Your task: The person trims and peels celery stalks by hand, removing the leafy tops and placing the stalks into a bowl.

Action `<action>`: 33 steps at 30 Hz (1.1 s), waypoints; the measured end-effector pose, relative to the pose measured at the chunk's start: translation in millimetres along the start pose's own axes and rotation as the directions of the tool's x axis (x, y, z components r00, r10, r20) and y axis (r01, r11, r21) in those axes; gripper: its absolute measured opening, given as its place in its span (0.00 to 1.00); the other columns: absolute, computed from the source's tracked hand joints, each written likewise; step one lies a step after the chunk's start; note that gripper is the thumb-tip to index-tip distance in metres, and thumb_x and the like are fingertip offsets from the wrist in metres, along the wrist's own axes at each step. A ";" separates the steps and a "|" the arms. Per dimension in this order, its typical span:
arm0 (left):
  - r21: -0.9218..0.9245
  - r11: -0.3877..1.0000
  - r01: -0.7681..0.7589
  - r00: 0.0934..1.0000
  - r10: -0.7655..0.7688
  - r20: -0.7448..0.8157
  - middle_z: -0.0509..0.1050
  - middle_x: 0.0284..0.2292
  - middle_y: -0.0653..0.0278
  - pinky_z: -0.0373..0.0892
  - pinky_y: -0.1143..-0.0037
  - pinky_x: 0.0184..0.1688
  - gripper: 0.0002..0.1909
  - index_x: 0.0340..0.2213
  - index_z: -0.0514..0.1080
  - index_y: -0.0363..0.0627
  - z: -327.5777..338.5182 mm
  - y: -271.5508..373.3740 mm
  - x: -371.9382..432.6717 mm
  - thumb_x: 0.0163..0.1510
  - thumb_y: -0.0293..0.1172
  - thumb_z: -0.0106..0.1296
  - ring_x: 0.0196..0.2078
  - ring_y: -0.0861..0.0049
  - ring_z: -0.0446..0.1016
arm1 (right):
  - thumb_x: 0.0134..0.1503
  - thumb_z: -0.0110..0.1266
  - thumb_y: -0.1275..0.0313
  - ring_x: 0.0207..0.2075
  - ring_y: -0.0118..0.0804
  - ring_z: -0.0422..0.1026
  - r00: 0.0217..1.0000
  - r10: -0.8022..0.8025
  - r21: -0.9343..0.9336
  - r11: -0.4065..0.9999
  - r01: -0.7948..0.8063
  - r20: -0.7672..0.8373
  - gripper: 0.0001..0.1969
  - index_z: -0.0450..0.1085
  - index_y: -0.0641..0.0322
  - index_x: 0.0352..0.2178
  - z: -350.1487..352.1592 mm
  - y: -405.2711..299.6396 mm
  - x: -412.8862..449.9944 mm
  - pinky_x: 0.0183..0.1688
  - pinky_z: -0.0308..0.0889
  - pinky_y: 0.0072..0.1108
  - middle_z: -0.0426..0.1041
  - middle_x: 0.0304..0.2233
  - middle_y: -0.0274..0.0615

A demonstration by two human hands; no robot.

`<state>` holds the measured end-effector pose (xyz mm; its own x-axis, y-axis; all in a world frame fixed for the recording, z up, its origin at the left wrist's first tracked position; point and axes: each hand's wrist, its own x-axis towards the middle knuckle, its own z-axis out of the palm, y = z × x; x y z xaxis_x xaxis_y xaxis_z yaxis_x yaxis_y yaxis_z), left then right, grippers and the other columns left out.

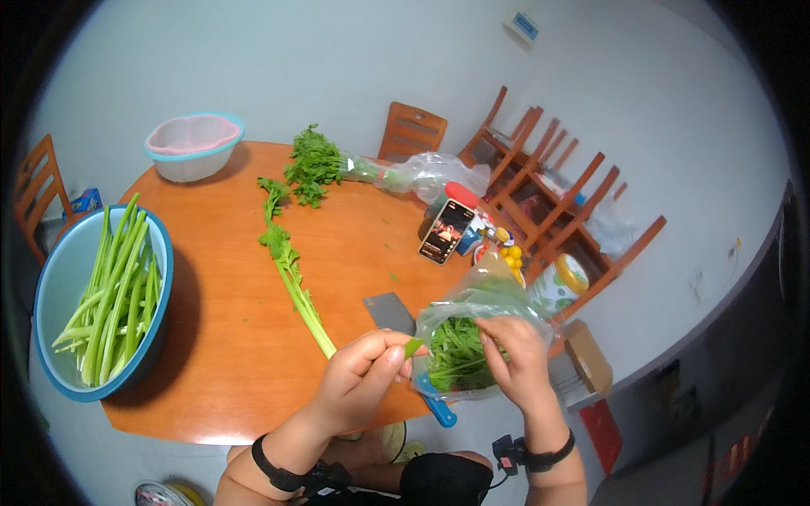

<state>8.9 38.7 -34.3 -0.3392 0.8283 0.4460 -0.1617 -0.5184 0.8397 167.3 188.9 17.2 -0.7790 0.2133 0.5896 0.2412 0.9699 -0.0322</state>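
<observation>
My left hand grips a green celery stalk, whose cut-looking tip pokes out between thumb and forefinger. Just right of it, my right hand hovers over an open clear plastic bag of celery leaves; its thumb and forefinger are near each other, and whether they pinch anything is unclear. A leafy celery stalk lies on the wooden table, its lower end by my left hand. Behind the hands lies a cleaver with a grey blade; a blue knife handle juts past the table's edge. Bare stalks fill a blue basin.
At the back stand nested baskets and a partly bagged celery bunch. A phone leans upright beside a red-lidded jar, yellow fruit and a large tin. Stacked wooden chairs flank the table's right side.
</observation>
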 end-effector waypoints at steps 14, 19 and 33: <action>0.266 0.962 -0.059 0.998 0.058 0.014 0.67 0.20 0.62 0.62 0.81 0.27 0.07 0.28 0.67 0.35 2.7 5.9 2.6 0.49 0.25 0.42 0.24 0.78 0.66 | 0.38 0.52 0.76 0.27 0.38 0.68 0.954 -0.299 0.205 0.934 0.292 0.006 0.13 0.67 0.63 0.30 -11.9 -48.2 26.7 0.27 0.63 0.22 0.67 0.26 0.41; 0.321 0.945 -0.060 0.998 0.055 0.025 0.68 0.21 0.62 0.62 0.81 0.26 0.07 0.28 0.68 0.35 1.7 6.9 3.1 0.48 0.25 0.44 0.23 0.78 0.66 | 0.38 0.51 0.75 0.25 0.38 0.67 0.947 -0.320 0.144 0.939 0.312 0.033 0.10 0.66 0.63 0.27 -12.9 -48.5 28.3 0.25 0.62 0.22 0.66 0.25 0.40; -0.118 0.972 0.203 0.978 -0.195 0.075 0.69 0.26 0.67 0.63 0.86 0.35 0.10 0.31 0.66 0.33 7.9 4.0 -0.3 0.52 0.29 0.41 0.30 0.87 0.66 | 0.36 0.48 0.74 0.21 0.33 0.65 0.859 -0.509 -0.003 0.861 0.509 -0.055 0.11 0.66 0.65 0.25 -6.6 -41.8 25.0 0.20 0.61 0.19 0.65 0.24 0.39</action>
<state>15.7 38.1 -28.6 -0.2304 0.9271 0.2955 -0.3357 -0.3608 0.8701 141.5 152.9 38.6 -0.7603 -0.3164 0.5673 -0.1874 0.9431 0.2748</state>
